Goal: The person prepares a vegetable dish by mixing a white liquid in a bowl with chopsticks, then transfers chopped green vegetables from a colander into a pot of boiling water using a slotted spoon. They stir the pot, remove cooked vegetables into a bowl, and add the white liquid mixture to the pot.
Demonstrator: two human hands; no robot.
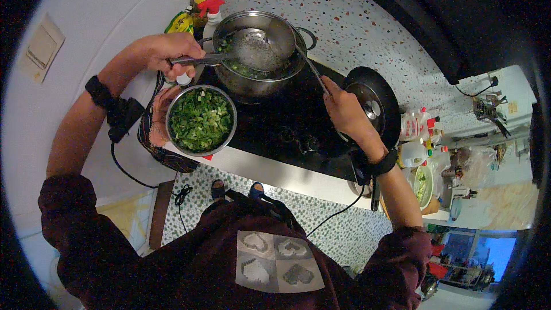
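Observation:
My left hand (176, 54) grips the handle of a round metal strainer or skimmer (254, 51), whose head is over the mouth of a steel stockpot (258, 86). In my right hand (351, 110) is the long metal handle of a ladle (282, 38); its bowl sits inside the pot, close beside the strainer. Bits of chopped greens (224, 46) show along the pot's inner left side. A steel bowl (235, 122) full of chopped greens (200, 120) stands below my left hand, at the stove's left front corner. Glare and the utensils hide much of the pot's contents.
The pot stands on a black glass cooktop (275, 125). A dark wok (389, 94) with a lid lies to the right, behind my right wrist. A spray bottle (212, 21) and a yellow packet (181, 22) stand behind left. Several plastic bottles (415, 137) line the right counter.

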